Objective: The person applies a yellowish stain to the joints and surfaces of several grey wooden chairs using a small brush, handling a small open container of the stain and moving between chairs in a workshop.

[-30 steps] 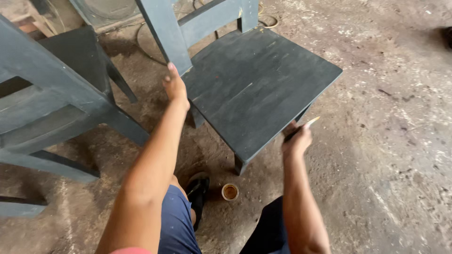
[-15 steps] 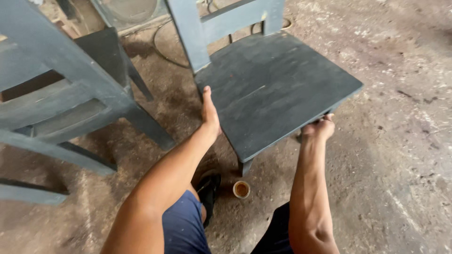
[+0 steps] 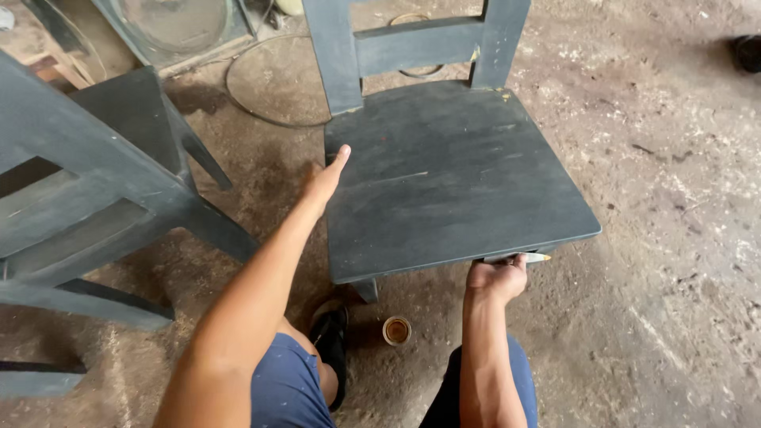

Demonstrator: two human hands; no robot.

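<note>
Shifted up-frame: left hand (image 3: 326,179) flat, fingers spread, on dark chair (image 3: 452,182) seat's left edge; right hand (image 3: 497,277) fisted around pale-tipped tool (image 3: 529,257), lengthwise left-right, tip pointing right, under front edge.

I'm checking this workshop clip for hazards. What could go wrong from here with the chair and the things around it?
The right hand grips a thin tool under the dark chair seat's front edge, out of sight, so a slip could scrape the fingers. The left hand only rests on the seat's side edge, so the chair might shift. The small open tin on the floor by the black sandal could easily be knocked over.
</note>
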